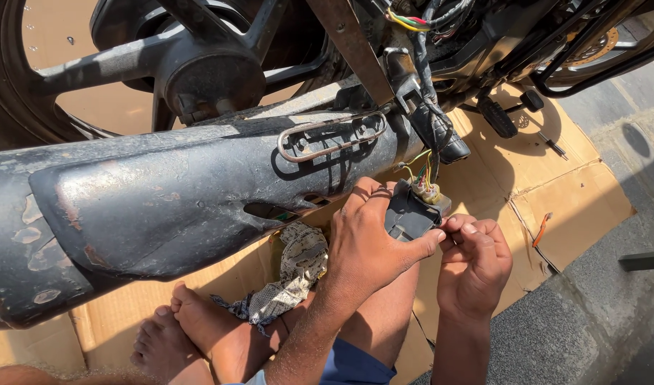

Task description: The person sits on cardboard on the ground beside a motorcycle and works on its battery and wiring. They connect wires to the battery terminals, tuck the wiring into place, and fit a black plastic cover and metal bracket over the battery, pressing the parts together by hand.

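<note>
down on the cardboard [576,207] under the motorcycle's exhaust muffler [191,199], both hands are on a small black electrical unit [410,215].

left hand [370,246] wraps over the unit from the left, fingers curled around it, thumb stretched along its lower edge. right hand [475,260] sits just beside it, fingertips pinched tight at the unit's right corner, can't tell on what exactly. a plug with coloured wires [421,175] goes into the top of the unit. patterned rag [291,281] lies by the bare feet [191,331]; a screwdriver [553,145] sits near the cardboard's far right edge.
</note>
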